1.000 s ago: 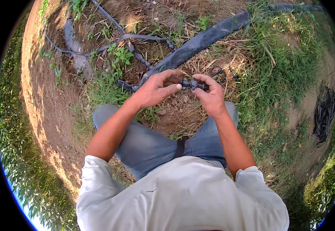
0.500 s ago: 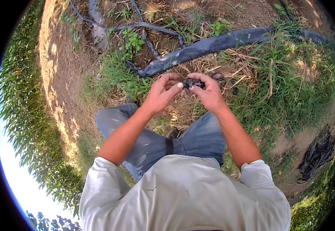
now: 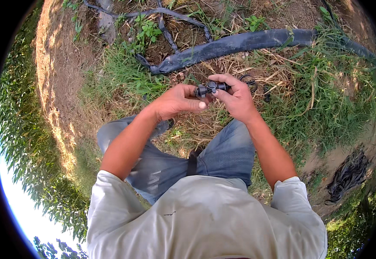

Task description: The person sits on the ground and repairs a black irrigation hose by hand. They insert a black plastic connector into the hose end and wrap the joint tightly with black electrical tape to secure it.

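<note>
A small black irrigation valve [image 3: 212, 87], with a ribbed collar at its left end and a round knob in the middle, is held above the grass in front of my knees. My right hand [image 3: 238, 100] grips its right part between thumb and fingers. Close to the collar is my left hand [image 3: 178, 102], its thumb stretched out below and clear of the valve. The left fingers reach behind the collar, and whether they touch it is partly hidden.
A thick dark hose [image 3: 235, 43] crosses the ground beyond my hands, and thinner tubes [image 3: 166, 32] branch near its left end. Black loops [image 3: 249, 82] lie in dry grass right of my hand. A dark bundle of strips [image 3: 347, 177] lies at the right.
My left thumb has come off the valve and dropped lower, uncovering the collar. My right hand keeps its grip. The view has shifted slightly.
</note>
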A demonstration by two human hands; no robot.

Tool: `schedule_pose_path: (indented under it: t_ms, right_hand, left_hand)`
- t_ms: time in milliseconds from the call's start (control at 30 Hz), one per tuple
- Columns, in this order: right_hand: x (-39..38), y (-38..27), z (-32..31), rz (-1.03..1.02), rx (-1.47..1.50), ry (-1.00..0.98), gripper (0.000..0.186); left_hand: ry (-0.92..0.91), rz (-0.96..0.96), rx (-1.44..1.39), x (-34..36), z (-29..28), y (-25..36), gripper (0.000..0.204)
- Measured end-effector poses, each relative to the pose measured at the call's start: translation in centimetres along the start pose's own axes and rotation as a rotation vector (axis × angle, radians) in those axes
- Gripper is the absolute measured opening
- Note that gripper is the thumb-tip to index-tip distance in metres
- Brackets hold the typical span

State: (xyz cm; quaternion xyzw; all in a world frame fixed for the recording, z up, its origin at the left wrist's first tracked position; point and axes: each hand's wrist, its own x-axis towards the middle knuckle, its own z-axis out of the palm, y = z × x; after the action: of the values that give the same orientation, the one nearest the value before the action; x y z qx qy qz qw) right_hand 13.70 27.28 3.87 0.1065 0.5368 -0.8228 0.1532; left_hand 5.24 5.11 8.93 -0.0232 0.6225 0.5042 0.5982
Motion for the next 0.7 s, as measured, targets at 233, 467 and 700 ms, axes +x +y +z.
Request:
schedule_pose_path:
  t_ms: [233,467,700]
  right_hand:
    - [1.4,4.5,2.8,0.078,0.058,0.108,0.040]
    - [1.9,7.0,8.1,-0.119,-0.012,0.004,0.040]
    - [1.0,11.3,9.0,-0.065,0.292,0.036,0.037]
  left_hand:
    - [0.401,0.735,0.743,0.5,-1.9,-0.3,0.025]
    - [0.308,0.172,0.315,0.0,-7.5,-4.5,0.009]
    - [0.004,-0.102,0.320,-1.3,-8.8,-6.6,0.039]
